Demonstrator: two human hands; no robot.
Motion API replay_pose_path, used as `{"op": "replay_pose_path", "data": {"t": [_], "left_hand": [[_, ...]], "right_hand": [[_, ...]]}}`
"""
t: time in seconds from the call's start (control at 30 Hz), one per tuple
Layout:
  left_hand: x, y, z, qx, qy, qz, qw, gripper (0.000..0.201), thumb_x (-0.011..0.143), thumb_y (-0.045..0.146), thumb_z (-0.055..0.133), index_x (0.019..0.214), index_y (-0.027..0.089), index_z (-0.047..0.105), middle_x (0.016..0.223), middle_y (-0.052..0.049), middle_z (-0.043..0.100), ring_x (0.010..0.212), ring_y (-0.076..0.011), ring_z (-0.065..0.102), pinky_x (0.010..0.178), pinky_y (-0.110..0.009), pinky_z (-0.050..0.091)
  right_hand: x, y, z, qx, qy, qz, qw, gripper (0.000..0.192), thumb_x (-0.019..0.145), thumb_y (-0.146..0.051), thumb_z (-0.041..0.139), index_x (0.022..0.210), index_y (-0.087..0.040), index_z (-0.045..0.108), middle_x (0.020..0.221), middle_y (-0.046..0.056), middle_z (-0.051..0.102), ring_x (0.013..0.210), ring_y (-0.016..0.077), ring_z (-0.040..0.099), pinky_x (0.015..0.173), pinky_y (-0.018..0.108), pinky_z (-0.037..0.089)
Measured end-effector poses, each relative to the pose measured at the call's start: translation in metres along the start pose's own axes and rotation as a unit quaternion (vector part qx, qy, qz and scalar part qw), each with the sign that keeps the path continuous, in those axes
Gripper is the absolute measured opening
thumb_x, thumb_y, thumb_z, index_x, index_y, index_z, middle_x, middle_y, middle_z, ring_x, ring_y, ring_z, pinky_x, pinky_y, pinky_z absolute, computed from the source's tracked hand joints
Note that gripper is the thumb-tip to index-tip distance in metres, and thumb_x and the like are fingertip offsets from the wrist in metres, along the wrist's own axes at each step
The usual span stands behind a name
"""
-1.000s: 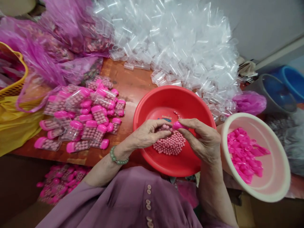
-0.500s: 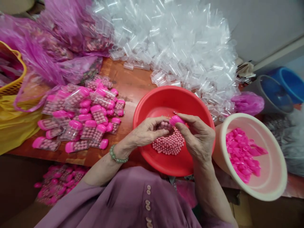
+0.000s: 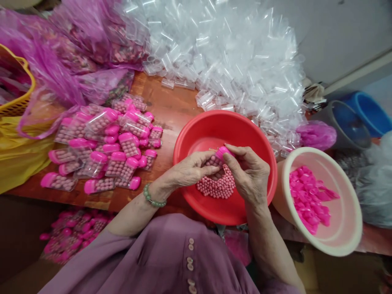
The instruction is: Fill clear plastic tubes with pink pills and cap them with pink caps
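Over the red basin [image 3: 196, 134], my left hand [image 3: 190, 168] holds a small clear container filled with pink beads [image 3: 212, 160]. My right hand [image 3: 246, 171] pinches a pink cap [image 3: 222, 152] against the container's top. Both hands meet above a heap of loose pink beads [image 3: 218, 187] in the basin's bottom. A green bead bracelet [image 3: 152, 198] circles my left wrist.
A cream bowl [image 3: 346, 241] of pink caps [image 3: 309, 200] stands at the right. Filled, capped containers [image 3: 107, 151] lie in a pile on the wooden table at left. Empty clear containers [image 3: 229, 57] heap up behind. Pink plastic bags, a yellow basket [image 3: 16, 104] and blue tubs [image 3: 364, 114] surround.
Both hands have risen slightly and moved closer together; the pink cap has come onto the top of the filled container. The camera view shifted a little.
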State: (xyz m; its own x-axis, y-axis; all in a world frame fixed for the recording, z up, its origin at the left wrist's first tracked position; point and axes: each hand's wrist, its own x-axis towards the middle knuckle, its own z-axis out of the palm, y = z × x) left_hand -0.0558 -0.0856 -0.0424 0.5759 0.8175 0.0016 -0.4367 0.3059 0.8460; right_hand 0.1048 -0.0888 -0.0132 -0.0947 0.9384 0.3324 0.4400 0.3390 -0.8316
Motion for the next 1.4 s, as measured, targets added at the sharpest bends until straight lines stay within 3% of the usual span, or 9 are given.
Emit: {"op": "replay_pose_path", "data": {"t": [0.2, 0.37, 0.43, 0.6, 0.8, 0.93, 1.13, 1.3, 1.4], "left_hand": [[0.001, -0.002, -0.001, 0.049, -0.003, -0.001, 0.999, 0.020, 0.088, 0.027, 0.058, 0.103, 0.013, 0.058, 0.086, -0.003, 0.056, 0.080, -0.0130, 0.055, 0.079, -0.030, 0.046], [0.000, -0.004, 0.002, 0.237, 0.056, 0.026, 0.970, 0.014, 0.091, 0.023, 0.050, 0.102, 0.016, 0.055, 0.092, -0.004, 0.056, 0.083, -0.0156, 0.053, 0.081, -0.033, 0.045], [0.000, -0.004, 0.003, 0.263, 0.063, 0.025, 0.962, 0.012, 0.091, 0.022, 0.049, 0.100, 0.016, 0.054, 0.088, -0.003, 0.055, 0.080, -0.0153, 0.052, 0.079, -0.032, 0.045], [0.003, -0.004, -0.001, 0.132, 0.043, 0.012, 0.990, 0.016, 0.090, 0.029, 0.055, 0.096, 0.015, 0.055, 0.085, -0.001, 0.053, 0.079, -0.0135, 0.051, 0.077, -0.030, 0.045], [0.003, -0.004, -0.004, -0.019, 0.061, -0.036, 0.997, 0.038, 0.079, 0.045, 0.074, 0.093, 0.013, 0.058, 0.078, -0.001, 0.057, 0.072, -0.0112, 0.055, 0.068, -0.025, 0.045], [0.005, -0.004, -0.004, -0.060, 0.052, -0.021, 0.997, 0.042, 0.074, 0.046, 0.079, 0.088, 0.012, 0.060, 0.080, -0.002, 0.061, 0.075, -0.0117, 0.059, 0.073, -0.026, 0.048], [0.003, -0.008, -0.006, -0.104, 0.027, -0.029, 0.994, 0.037, 0.077, 0.043, 0.078, 0.086, 0.012, 0.060, 0.076, -0.002, 0.063, 0.068, -0.0099, 0.059, 0.068, -0.023, 0.048], [0.003, -0.007, -0.004, -0.126, 0.021, -0.029, 0.991, 0.039, 0.076, 0.044, 0.079, 0.088, 0.012, 0.061, 0.078, -0.001, 0.064, 0.070, -0.0099, 0.062, 0.066, -0.022, 0.049], [0.003, -0.007, -0.004, -0.126, 0.020, -0.027, 0.991, 0.038, 0.076, 0.043, 0.079, 0.089, 0.011, 0.062, 0.077, -0.001, 0.064, 0.071, -0.0092, 0.061, 0.066, -0.020, 0.049]], "right_hand": [[0.001, 0.005, 0.000, -0.046, -0.005, -0.016, 0.999, 0.014, 0.088, -0.029, 0.066, 0.101, -0.023, 0.070, 0.088, 0.001, 0.073, 0.082, 0.0142, 0.069, 0.078, 0.031, 0.057], [0.000, 0.009, 0.000, -0.057, -0.006, -0.015, 0.998, 0.012, 0.088, -0.028, 0.067, 0.098, -0.023, 0.071, 0.086, 0.001, 0.074, 0.079, 0.0140, 0.070, 0.076, 0.030, 0.058], [-0.001, 0.010, 0.001, -0.062, 0.007, -0.028, 0.998, 0.012, 0.087, -0.026, 0.067, 0.098, -0.023, 0.071, 0.088, 0.001, 0.074, 0.081, 0.0142, 0.070, 0.077, 0.031, 0.058], [-0.001, 0.015, 0.001, -0.123, -0.013, -0.128, 0.984, 0.017, 0.090, -0.024, 0.064, 0.107, -0.026, 0.067, 0.093, 0.002, 0.074, 0.085, 0.0161, 0.071, 0.078, 0.032, 0.059], [0.001, 0.025, 0.001, -0.250, -0.084, -0.261, 0.929, 0.082, 0.075, -0.048, 0.075, 0.141, -0.015, 0.040, 0.116, 0.019, 0.065, 0.105, 0.0309, 0.066, 0.084, 0.045, 0.057], [0.003, 0.023, 0.005, -0.322, -0.074, -0.305, 0.893, 0.078, 0.079, -0.042, 0.067, 0.144, -0.015, 0.033, 0.110, 0.017, 0.066, 0.099, 0.0291, 0.065, 0.081, 0.043, 0.053], [0.004, 0.017, 0.007, -0.383, -0.049, -0.352, 0.853, 0.067, 0.083, -0.042, 0.058, 0.136, -0.006, 0.037, 0.094, 0.014, 0.067, 0.085, 0.0250, 0.065, 0.077, 0.039, 0.048], [0.005, 0.014, 0.007, -0.393, -0.089, -0.342, 0.849, 0.068, 0.086, -0.043, 0.057, 0.138, -0.005, 0.034, 0.099, 0.016, 0.067, 0.089, 0.0254, 0.063, 0.076, 0.038, 0.048], [0.006, 0.015, 0.008, -0.376, -0.074, -0.342, 0.858, 0.068, 0.085, -0.039, 0.060, 0.138, -0.006, 0.034, 0.098, 0.015, 0.066, 0.089, 0.0253, 0.062, 0.075, 0.037, 0.049]]}}
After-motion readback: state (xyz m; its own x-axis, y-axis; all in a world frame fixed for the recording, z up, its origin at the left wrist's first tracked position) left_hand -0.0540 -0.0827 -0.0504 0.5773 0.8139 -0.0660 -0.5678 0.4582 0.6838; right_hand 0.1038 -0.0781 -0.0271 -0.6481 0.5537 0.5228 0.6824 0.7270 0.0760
